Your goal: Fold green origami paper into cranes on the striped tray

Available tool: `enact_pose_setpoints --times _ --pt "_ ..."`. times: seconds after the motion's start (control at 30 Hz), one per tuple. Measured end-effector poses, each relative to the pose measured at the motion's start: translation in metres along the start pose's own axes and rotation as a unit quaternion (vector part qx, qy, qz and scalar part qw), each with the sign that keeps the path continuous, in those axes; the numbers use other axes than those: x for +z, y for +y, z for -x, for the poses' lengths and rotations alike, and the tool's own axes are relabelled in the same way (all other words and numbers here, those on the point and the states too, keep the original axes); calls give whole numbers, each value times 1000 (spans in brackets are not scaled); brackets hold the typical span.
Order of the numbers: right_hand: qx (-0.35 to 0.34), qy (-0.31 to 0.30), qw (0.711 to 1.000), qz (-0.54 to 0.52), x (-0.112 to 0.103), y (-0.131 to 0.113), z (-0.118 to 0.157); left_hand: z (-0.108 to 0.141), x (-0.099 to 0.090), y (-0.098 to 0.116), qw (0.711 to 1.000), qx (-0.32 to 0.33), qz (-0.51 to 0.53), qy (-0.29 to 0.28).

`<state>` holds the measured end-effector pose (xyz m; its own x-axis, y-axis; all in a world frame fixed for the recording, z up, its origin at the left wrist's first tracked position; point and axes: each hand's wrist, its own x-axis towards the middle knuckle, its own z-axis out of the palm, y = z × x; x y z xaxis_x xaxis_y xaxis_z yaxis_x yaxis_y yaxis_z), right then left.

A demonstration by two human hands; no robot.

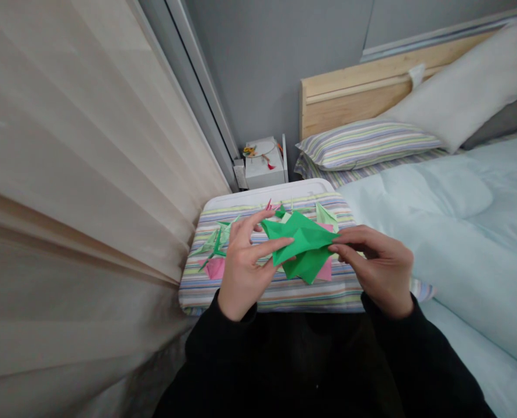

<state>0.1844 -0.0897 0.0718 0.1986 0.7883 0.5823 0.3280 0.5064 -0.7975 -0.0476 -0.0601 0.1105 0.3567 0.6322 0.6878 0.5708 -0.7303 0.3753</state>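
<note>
Green paper edges (306, 247) between both hands (245, 267)

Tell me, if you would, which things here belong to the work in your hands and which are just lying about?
In use: left hand, right hand, green folded paper, pink paper, pale green paper pieces.

Lying about: striped pillow, pale blue duvet, white box, curtain.

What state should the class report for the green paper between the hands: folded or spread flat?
Folded: the green paper shows sharp creases and pointed flaps, held at its edges by the left hand and right hand.
</note>
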Motion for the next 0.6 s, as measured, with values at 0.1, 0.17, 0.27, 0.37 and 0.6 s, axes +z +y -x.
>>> enact_pose_setpoints --times 0.1,0.17,0.27,0.37,0.6 --pt "-14 24 1000 -9 2 0 2 5 3 2 998 -20 61 -7" --pt "-4 22 999 -30 3 0 3 7 7 2 994 -22 107 -30" --pt "39 6 996 -80 5 0 6 6 10 0 988 -12 146 -43" --pt "90 -4 987 -130 7 2 8 3 12 -1 987 -8 157 -13" --pt "139 -56 968 -202 15 5 13 1 14 -1 992 -18 124 29"
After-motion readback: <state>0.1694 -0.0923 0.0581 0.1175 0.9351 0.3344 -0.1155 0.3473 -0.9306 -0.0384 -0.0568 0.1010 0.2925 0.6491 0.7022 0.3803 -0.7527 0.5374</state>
